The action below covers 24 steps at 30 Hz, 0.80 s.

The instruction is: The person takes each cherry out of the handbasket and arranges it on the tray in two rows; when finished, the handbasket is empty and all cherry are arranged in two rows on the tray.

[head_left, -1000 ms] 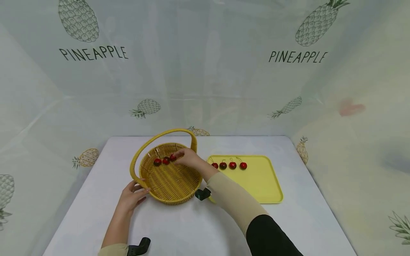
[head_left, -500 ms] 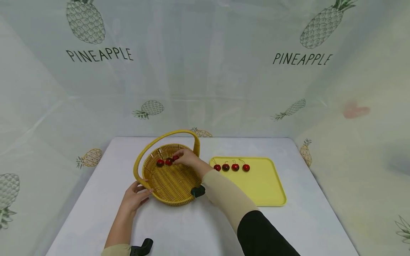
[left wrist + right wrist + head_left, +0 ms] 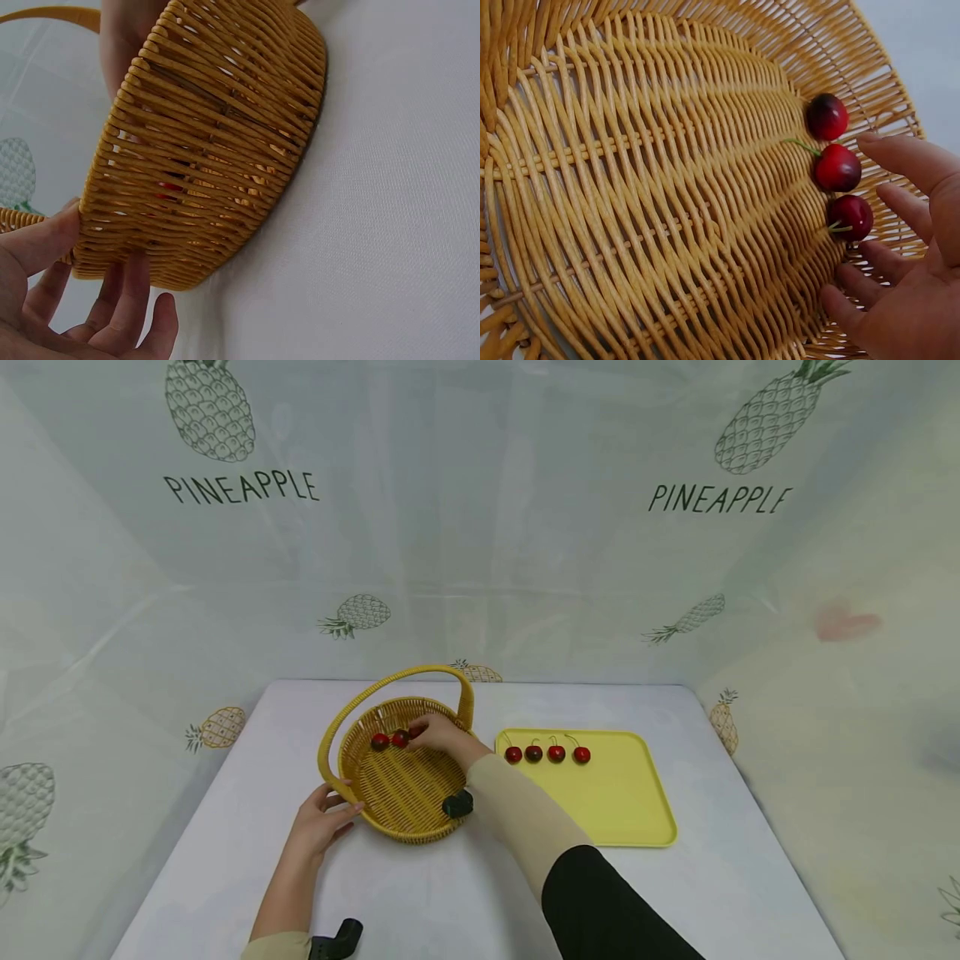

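Observation:
A yellow wicker basket with a tall arched handle stands left of centre on the table. At its left side, my left hand grips the rim by the handle's base. In the left wrist view the thumb is on the rim and the fingers lie against the outer wall. Inside the basket, three dark red cherries sit in a row along the far side: one cherry, a stemmed cherry and another cherry. Beside them is my right hand, its fingers spread and holding nothing.
Right of the basket lies a yellow tray with several stemmed cherries lined up near its back edge. My right forearm crosses the tray's left front corner. A pineapple-printed curtain hangs behind the white table.
The whole head view has shifted a little, so things appear farther right. Relative to the basket, my right wrist has swung slightly left. My left hand keeps its hold on the rim.

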Available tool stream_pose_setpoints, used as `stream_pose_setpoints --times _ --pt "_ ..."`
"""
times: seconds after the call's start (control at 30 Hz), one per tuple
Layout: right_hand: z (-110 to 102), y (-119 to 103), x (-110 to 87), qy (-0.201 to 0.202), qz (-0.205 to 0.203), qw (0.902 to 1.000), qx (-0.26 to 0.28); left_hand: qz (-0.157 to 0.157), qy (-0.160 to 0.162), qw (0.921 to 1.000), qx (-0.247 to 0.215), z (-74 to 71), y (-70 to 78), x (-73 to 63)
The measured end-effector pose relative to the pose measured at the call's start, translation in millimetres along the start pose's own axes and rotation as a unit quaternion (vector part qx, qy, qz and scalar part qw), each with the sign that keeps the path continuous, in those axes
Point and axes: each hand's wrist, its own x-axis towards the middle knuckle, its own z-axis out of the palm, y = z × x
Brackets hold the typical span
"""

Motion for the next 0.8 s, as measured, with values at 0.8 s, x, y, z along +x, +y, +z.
stream_pose_setpoints --times 0.8 --pt "3.9 -1.4 0.6 -0.034 0.015 0.9962 -0.078 0.008 0.011 0.9999 0.011 0.2 -1.3 -0.5"
